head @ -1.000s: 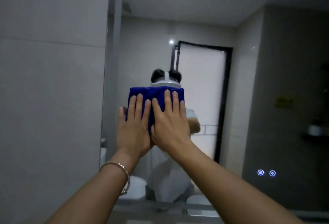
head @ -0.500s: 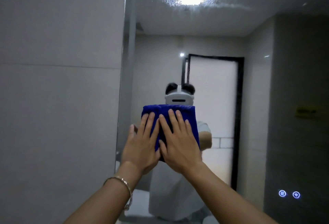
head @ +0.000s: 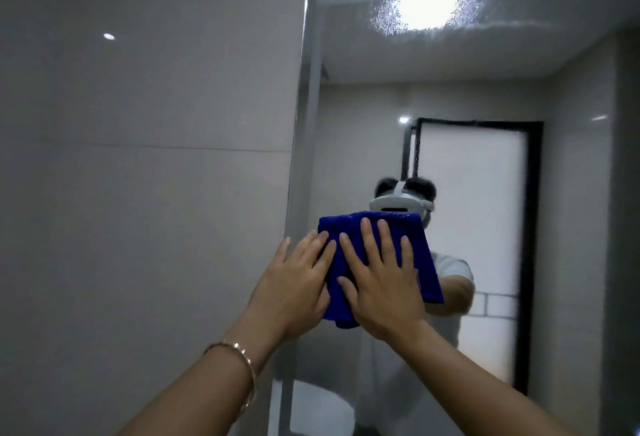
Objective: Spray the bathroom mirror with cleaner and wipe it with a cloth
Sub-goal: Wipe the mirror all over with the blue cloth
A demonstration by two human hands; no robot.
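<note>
A folded blue cloth lies flat against the bathroom mirror, close to the mirror's left edge. My left hand presses on the cloth's left part with straight fingers. My right hand presses on its middle, fingers spread and straight. Both hands lie side by side, thumbs nearly touching. A patch of spray droplets glistens near the mirror's top edge, over the reflected ceiling light. No spray bottle is in view.
A grey tiled wall fills the left half, meeting the mirror's left edge. The mirror reflects a person with a headset, a frosted door with a black frame and a white basin low down.
The view has swung left and up, so the hands and cloth sit lower right in the picture. The cloth is now near the mirror's left edge, and the mirror's top corner shows.
</note>
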